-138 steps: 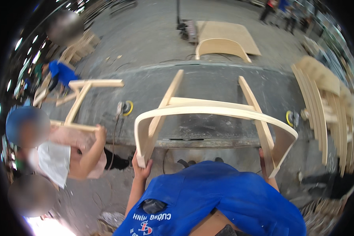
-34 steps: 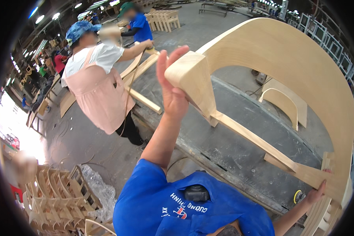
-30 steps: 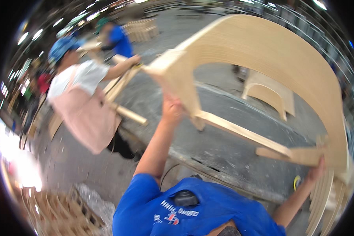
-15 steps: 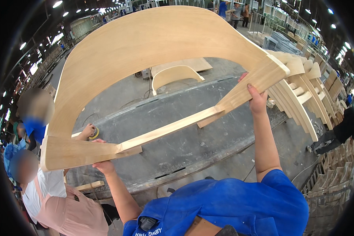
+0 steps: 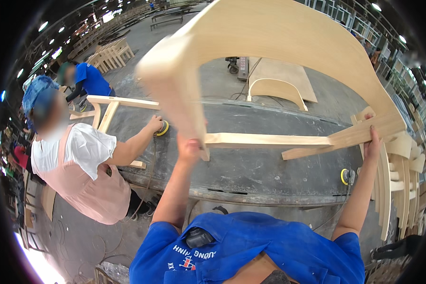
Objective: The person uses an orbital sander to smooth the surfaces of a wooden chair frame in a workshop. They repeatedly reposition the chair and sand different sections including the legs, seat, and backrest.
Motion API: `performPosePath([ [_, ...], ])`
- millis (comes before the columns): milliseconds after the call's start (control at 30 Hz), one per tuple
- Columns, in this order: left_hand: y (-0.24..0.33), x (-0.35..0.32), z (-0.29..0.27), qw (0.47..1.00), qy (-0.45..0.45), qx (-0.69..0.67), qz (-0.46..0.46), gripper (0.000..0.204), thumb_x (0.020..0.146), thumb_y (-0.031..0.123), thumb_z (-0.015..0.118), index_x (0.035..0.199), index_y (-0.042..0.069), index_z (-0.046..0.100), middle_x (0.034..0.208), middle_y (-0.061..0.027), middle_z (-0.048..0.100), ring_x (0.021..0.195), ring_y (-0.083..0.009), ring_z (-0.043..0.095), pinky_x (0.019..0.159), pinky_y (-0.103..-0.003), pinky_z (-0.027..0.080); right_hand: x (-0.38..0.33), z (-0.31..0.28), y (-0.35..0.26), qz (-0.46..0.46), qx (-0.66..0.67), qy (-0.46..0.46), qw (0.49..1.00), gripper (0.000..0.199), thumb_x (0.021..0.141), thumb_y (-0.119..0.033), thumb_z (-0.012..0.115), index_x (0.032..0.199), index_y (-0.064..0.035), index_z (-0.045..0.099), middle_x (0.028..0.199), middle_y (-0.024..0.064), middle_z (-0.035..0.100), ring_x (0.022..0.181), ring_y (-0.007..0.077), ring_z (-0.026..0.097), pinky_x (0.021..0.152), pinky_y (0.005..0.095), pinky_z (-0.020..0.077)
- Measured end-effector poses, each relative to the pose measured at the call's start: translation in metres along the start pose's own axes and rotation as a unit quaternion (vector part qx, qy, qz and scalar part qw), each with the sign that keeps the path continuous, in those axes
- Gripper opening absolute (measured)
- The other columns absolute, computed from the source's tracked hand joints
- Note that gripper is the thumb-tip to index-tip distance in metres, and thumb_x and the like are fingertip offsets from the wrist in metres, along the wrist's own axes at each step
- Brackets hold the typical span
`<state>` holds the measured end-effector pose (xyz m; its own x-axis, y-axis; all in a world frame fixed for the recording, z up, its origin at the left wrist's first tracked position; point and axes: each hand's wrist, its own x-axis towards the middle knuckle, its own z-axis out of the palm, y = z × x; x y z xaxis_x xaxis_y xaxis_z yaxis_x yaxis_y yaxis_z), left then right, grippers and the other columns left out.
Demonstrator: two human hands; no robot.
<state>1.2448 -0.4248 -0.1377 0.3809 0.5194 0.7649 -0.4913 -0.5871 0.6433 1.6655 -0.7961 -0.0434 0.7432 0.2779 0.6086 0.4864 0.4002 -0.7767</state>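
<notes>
I hold a large pale wooden chair frame (image 5: 293, 28) up over a dark grey worktable (image 5: 255, 175). It has a wide bent-plywood band, a flat board at each end and a straight rail (image 5: 270, 140) between them. My left hand (image 5: 189, 149) is closed on the frame's left end, which is smeared by motion and hides part of the fingers. My right hand (image 5: 372, 142) grips the right end board, thumb on the near face. A yellow and black sander (image 5: 347, 176) rests on the table beside my right forearm.
At my left, a co-worker in a pink apron (image 5: 90, 189) presses another sander (image 5: 162, 128) by a wooden frame (image 5: 125, 101). A smaller curved piece (image 5: 279, 86) stands beyond the table. Stacked curved wooden parts (image 5: 402, 184) fill the right side. A cord hangs off the front edge.
The frame has shifted right in view and turned, its left end now raised and swung inward. Both hands keep hold. My view has swung left, showing more of the co-worker.
</notes>
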Motion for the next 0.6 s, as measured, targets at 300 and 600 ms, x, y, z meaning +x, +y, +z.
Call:
performPosePath([
  [300, 0.089, 0.084, 0.151, 0.977, -0.011, 0.177, 0.119, 0.075, 0.088, 0.033, 0.058, 0.143, -0.003, 0.024, 0.124, -0.0256, 0.045, 0.114, -0.0388, 0.047, 0.097, -0.044, 0.037, -0.097, 0.128, -0.006, -0.124, -0.266, -0.168, 0.941, 0.074, 0.073, -0.02, 0.077, 0.136, -0.0046, 0.041, 0.132, 0.0155, 0.047, 0.125, 0.0295, 0.044, 0.104, 0.0415, 0.0354],
  [600, 0.08, 0.139, 0.273, 0.967, -0.036, 0.237, 0.09, 0.069, 0.086, 0.02, 0.06, 0.143, -0.001, 0.026, 0.134, -0.0246, 0.038, 0.121, -0.0416, 0.041, 0.1, -0.048, 0.035, -0.206, 0.229, 0.012, 0.078, -0.015, -0.246, 0.966, 0.11, 0.077, -0.011, 0.074, 0.148, -0.0075, -0.009, 0.139, 0.0227, 0.032, 0.128, 0.0315, 0.04, 0.104, 0.0426, 0.0368],
])
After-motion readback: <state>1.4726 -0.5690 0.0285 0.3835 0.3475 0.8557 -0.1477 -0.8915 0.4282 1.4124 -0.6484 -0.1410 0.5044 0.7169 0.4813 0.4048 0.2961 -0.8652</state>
